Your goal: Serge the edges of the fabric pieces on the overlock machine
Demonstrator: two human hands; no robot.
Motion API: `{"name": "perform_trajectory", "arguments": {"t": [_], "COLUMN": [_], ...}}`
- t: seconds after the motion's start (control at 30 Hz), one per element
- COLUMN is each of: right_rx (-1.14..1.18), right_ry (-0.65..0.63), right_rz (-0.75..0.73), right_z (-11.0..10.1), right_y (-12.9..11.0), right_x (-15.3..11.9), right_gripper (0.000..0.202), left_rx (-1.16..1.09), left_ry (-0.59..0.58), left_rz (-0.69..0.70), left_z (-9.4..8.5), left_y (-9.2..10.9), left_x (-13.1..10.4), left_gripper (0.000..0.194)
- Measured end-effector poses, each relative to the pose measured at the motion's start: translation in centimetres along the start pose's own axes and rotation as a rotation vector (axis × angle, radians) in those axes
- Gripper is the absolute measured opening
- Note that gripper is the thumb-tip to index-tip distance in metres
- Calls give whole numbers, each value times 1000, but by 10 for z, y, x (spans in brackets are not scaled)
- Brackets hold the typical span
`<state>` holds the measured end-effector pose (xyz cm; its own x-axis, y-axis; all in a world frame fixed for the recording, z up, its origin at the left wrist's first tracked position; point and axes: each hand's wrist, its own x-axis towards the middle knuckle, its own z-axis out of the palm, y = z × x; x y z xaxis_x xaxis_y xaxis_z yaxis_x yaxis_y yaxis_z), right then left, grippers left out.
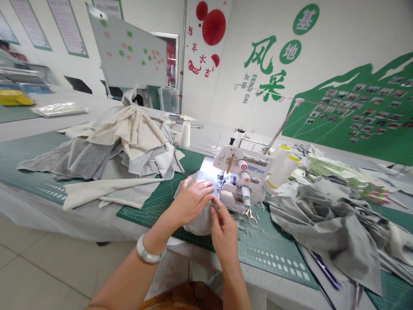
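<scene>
A piece of grey fabric (198,223) lies at the needle area of a white overlock sewing machine (230,161), whose lamp lights the stitching spot. My left hand (193,198) rests flat on top of the fabric, fingers stretched toward the presser foot. Just beside it my right hand (222,219) pinches the fabric's right edge between thumb and fingers. A pale bangle (150,249) circles my left wrist. Small scissors (251,217) and loose thread trimmings lie on the green cutting mat (274,249) by the machine's base.
Left of the machine rises a pile of grey and cream fabric pieces (129,142). Crumpled grey fabric (322,219) lies at right, with a purple tool (325,270) below it. White thread cones (284,168) stand behind the machine, under its thread stand (284,125).
</scene>
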<state>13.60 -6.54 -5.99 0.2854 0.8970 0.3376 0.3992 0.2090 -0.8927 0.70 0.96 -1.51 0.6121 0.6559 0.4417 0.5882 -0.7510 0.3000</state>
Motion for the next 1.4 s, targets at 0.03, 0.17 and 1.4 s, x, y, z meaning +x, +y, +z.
{"name": "perform_trajectory", "arguments": {"t": [0.03, 0.17, 1.4], "right_rx": [-1, -1, 102], "right_ry": [3, 0, -58], "right_rz": [-2, -16, 86], "right_z": [0, -1, -2], "right_y": [0, 0, -1], "right_x": [0, 0, 3], "right_gripper": [39, 39, 47], "left_rx": [2, 16, -8], "left_ry": [-3, 33, 39], "left_rz": [-2, 3, 5], "left_z": [0, 0, 2], "left_y": [-1, 1, 4], "left_x": [0, 0, -6], "left_gripper": [35, 33, 32]}}
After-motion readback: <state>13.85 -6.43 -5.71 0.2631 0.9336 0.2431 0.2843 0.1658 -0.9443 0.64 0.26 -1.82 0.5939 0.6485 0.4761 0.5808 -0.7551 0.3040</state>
